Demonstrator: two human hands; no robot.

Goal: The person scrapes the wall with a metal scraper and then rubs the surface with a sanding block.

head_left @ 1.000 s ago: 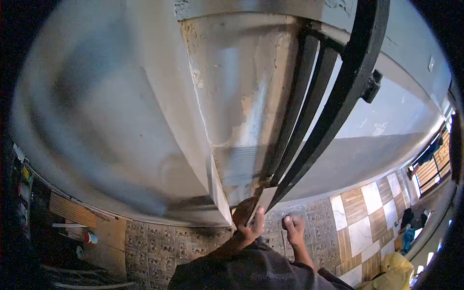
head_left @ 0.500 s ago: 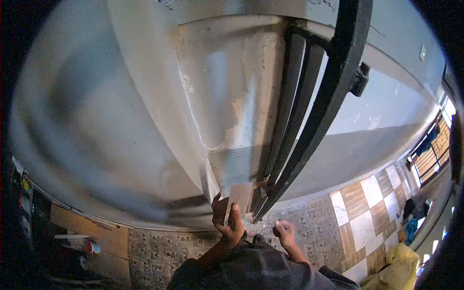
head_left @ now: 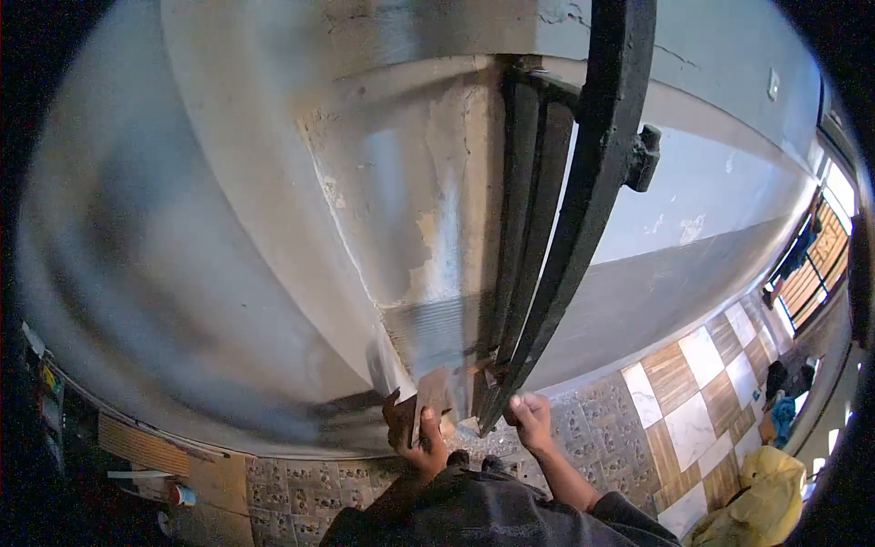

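My left hand (head_left: 425,447) grips a flat, pale rectangular piece that looks like a cut tile (head_left: 436,388), thumb on its near face. The piece stands roughly upright at the foot of a narrow wall strip with ridged grey adhesive (head_left: 436,330). Just right of the dark metal gate frame (head_left: 583,201), near its lower end, is my right hand (head_left: 532,423). Its fingers are curled closed; whatever may be inside them is hidden.
Bare patchy plaster (head_left: 392,201) covers the strip above the adhesive. A smooth grey wall (head_left: 228,319) curves along the left. Patterned floor tiles (head_left: 301,488) lie below, with a yellow sack (head_left: 756,492) at lower right. Cardboard (head_left: 214,483) lies at lower left.
My right hand has moved up and slightly left, closer to the gate's lower end. The tile has tilted a little and sits lower in view. The camera view has shifted.
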